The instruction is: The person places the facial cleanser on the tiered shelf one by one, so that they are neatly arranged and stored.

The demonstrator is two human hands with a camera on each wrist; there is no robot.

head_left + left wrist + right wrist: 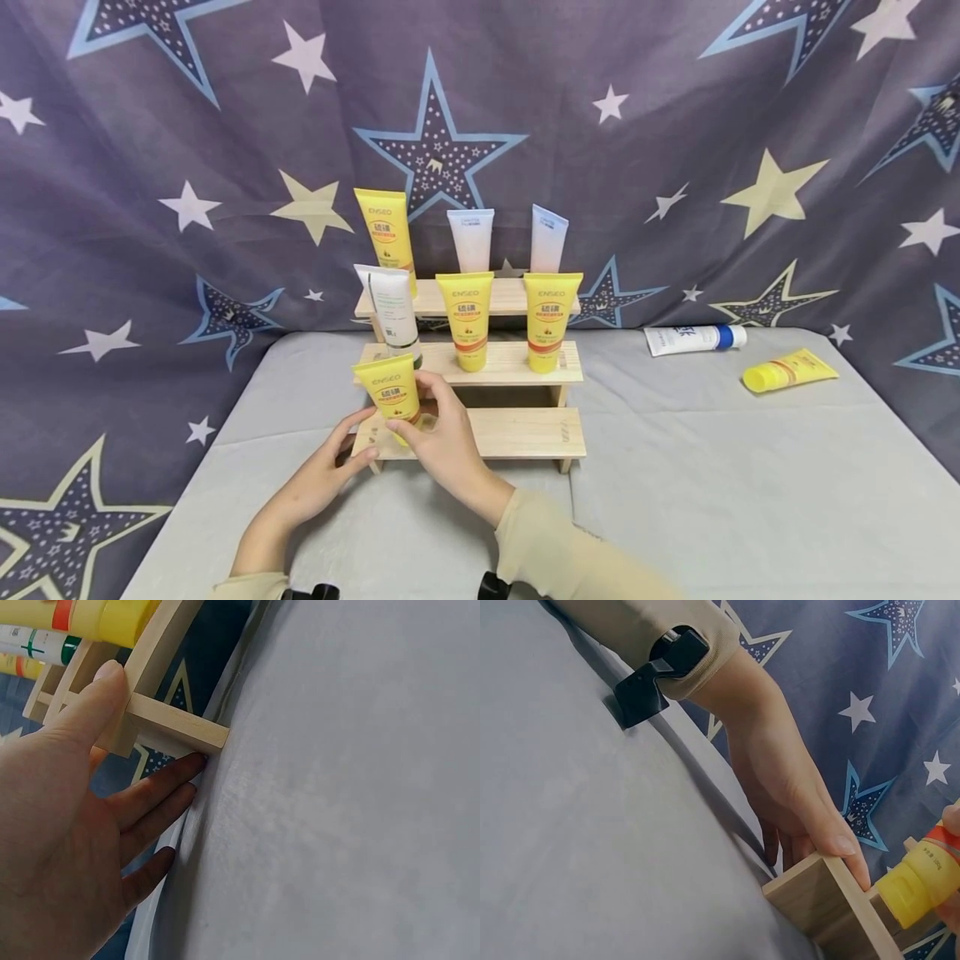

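My right hand (448, 435) pinches a yellow squeeze tube (392, 392) by its lower part. The tube is cap down and leans a little over the left end of the bottom step; whether its cap (909, 894) touches the wood I cannot tell. At that same end, my left hand (318, 479) holds the wooden tiered display stand (495, 433), thumb at the front edge and forefinger behind it. Its other fingers (154, 796) stretch out loosely beside the stand's leg. Directly behind the held tube, a white tube with a green cap (393, 308) stands on the middle step.
Two yellow tubes (467, 321) share the middle step. A taller yellow tube (387, 233) and two pale tubes (472, 240) occupy the top step. A white tube with a blue cap (686, 339) and another yellow tube (791, 371) lie on the grey cloth at right. Star-patterned fabric hangs behind.
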